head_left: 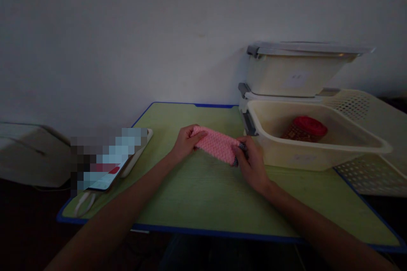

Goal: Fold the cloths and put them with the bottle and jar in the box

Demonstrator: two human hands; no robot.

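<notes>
A pink, bumpy-textured strip of cloth (pixel 216 145) is stretched out just above the green table, a little tilted down to the right. Its left end sits in my left hand (pixel 187 139), the thumb lying on top and the fingers mostly hidden behind. My right hand (pixel 252 164) grips the other end, thumb in front. By that thumb a dark checkered patch (pixel 242 146) shows at the cloth's edge. What kind of cloth item it is, I cannot make out. Both hands are closed on it.
To the right, an open cream bin (pixel 286 156) holds a red rolled item (pixel 305 126). A lidded bin (pixel 282 74) stands behind it, near a perforated white basket (pixel 375 178). On the left, a phone (pixel 103 180) leans on a white stand (pixel 140 154), with a white cable. The green table (pixel 190 203) has blue edges.
</notes>
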